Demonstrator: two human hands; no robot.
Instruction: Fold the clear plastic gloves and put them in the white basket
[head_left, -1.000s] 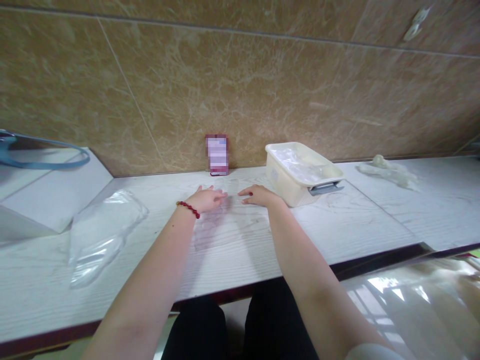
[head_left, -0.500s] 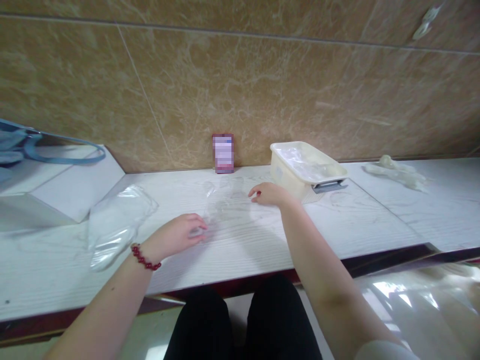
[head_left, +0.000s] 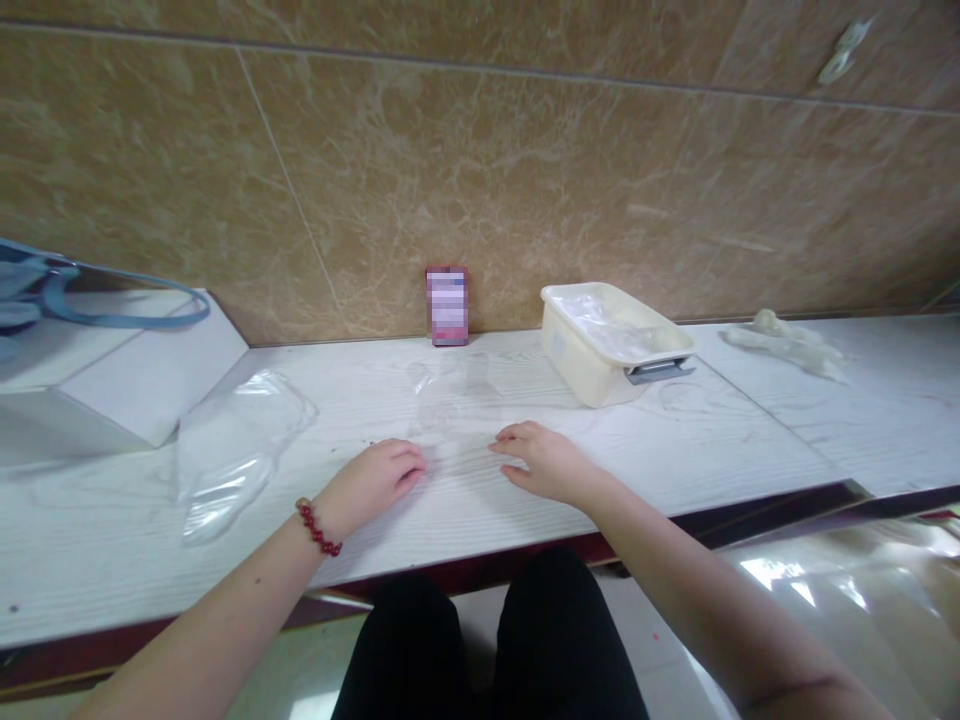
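A thin clear plastic bag [head_left: 454, 395] lies flat on the white wood-grain counter in front of me; its near edge is hard to make out. My left hand [head_left: 379, 485], with a red bead bracelet [head_left: 319, 528] at the wrist, is at the bag's near left corner. Its thumb and fingers are closed together, and what is between them, if anything, cannot be seen. Close to the near right side of the bag, my right hand [head_left: 546, 462] hovers or rests low, thumb apart from the fingers, nothing visible in it.
Several clear bags appear stacked in a pile [head_left: 244, 440] at left, beside a white box [head_left: 157, 375] with a blue strap [head_left: 127, 315]. A cream bin [head_left: 585, 365] containing clear plastic stands right. A phone [head_left: 448, 307] leans on the wall; crumpled plastic [head_left: 787, 345] lies far right.
My right hand has come back toward me from the bag's far right side. My left hand has shifted slightly right and its fingers have closed together. The bag's near part looks shorter.
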